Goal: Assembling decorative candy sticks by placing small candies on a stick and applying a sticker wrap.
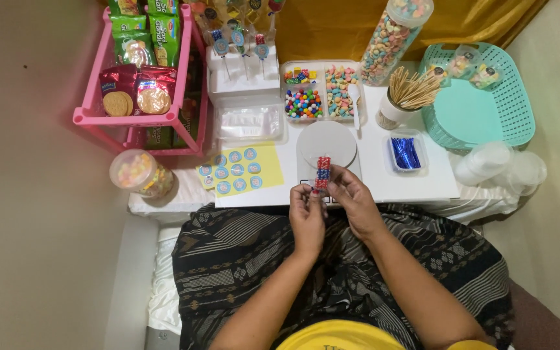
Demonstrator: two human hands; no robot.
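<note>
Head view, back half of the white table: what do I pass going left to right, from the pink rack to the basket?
Pink rack of snack packets → white stand of lollipops → clear tray of mixed candies → tall candy jar → cup of wooden sticks → teal basket.

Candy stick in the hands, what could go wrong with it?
Both hands, left hand and right hand, pinch the candy stick only near its lower end, so it might tip or slip onto the round white plate. A careless elbow could perhaps knock the cup of wooden skewers or the tall candy jar.
</note>
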